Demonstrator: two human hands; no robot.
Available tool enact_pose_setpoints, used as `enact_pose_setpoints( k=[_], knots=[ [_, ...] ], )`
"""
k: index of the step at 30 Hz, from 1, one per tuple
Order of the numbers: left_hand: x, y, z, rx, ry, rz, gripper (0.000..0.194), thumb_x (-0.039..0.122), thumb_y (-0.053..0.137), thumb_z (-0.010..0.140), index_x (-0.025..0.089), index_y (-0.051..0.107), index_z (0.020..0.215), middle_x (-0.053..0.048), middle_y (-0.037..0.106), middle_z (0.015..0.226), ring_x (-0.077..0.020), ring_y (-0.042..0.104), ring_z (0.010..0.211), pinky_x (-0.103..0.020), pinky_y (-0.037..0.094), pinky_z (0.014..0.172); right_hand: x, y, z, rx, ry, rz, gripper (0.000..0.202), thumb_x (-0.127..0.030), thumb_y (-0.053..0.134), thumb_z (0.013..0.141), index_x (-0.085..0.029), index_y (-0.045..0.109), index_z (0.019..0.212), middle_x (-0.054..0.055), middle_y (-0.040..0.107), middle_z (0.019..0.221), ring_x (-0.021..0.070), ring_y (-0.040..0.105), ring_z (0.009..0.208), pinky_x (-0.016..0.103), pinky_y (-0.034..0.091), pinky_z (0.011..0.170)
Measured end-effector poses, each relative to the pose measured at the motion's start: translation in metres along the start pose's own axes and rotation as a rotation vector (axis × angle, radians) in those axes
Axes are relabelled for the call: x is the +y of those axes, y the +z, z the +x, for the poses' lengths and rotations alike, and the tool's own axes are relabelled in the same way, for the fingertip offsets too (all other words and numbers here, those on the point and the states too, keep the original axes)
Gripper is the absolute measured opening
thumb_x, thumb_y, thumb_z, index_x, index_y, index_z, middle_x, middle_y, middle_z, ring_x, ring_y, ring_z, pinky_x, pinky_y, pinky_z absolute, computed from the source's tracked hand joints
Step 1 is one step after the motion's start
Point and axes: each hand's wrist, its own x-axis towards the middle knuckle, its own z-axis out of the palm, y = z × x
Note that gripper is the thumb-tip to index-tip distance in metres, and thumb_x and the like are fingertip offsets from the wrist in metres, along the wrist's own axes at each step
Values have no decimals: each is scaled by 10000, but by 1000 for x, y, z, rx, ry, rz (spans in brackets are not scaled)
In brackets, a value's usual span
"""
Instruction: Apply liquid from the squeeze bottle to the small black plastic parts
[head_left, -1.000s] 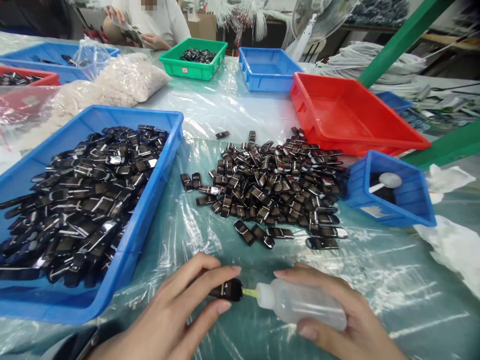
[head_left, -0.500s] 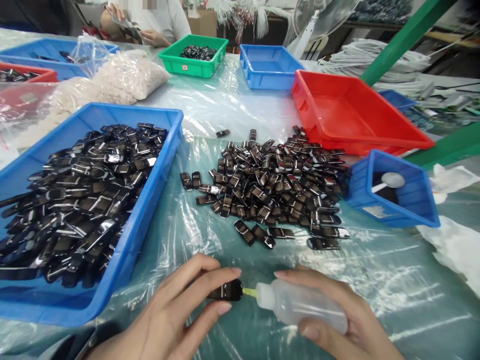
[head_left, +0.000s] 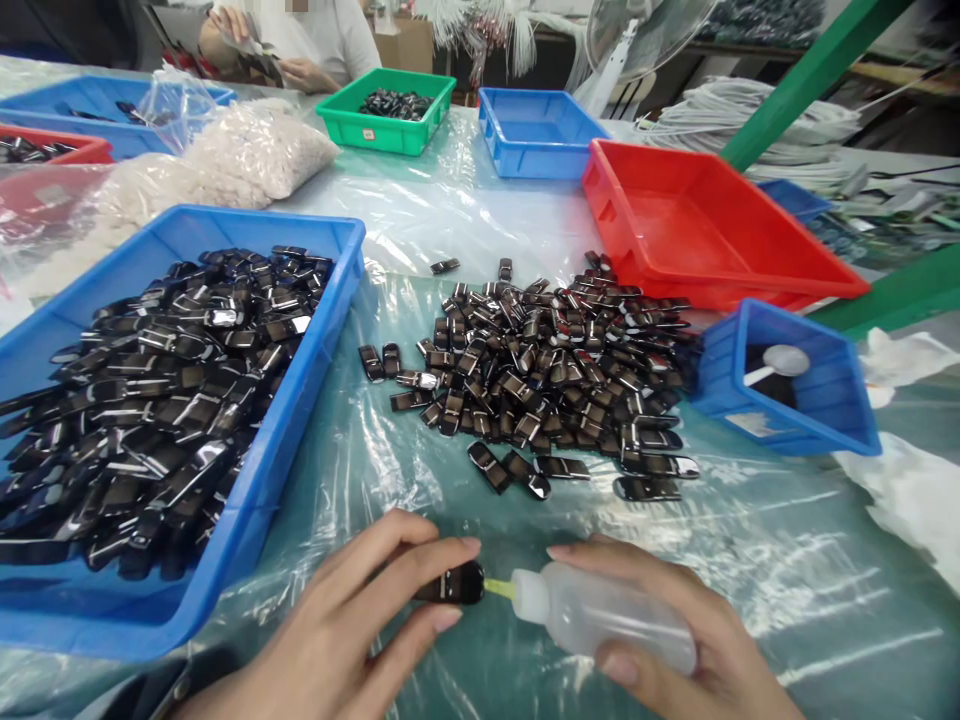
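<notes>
left hand (head_left: 349,600): bare, slender tapering fingers, smooth back
left thumbnail (head_left: 448,619): trimmed, rounded
left wrist: bare, slim, runs to frame edge
right hand (head_left: 709,612): bare, slender fingers
right thumbnail (head_left: 621,667): trimmed, rounded, broad
right wrist: bare, cut by frame
dark cloth (head_left: 154,697): lower left, small round fitting, unclear if worn

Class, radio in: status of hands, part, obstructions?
Left hand gripping black part. Right hand holding bottle, yellow tip at part's end. Nothing visible between them.

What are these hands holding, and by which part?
The left hand holds a dark piece by its sides; the right hand, a translucent bottle around its body.
</notes>
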Motion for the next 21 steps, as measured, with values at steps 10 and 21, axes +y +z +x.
enact_pose_setpoints(
  k=[10, 21],
  knots=[
    [0, 2, -1, -2, 2, -50, 300, 292, 469, 980, 336, 518, 1272, -2, 571, 1115, -156, 610, 992, -180, 470, 850, -3, -6, 11, -67, -208, -66, 320, -623, 610, 773, -442, 712, 1017, 0, 747, 931, 203, 702, 801, 311, 591, 724],
    [0, -1, 10, 173, -455, -321, 246, 462, 427, 964, 406, 509, 1189, 13, 552, 1078, -231, 512, 1081, -321, 449, 814, 9, -9, 21, -43, -274, -70, 419, -340, 595, 883, -440, 505, 1280, -18, 664, 1246, 181, 670, 1073, 261, 588, 814]
  ],
)
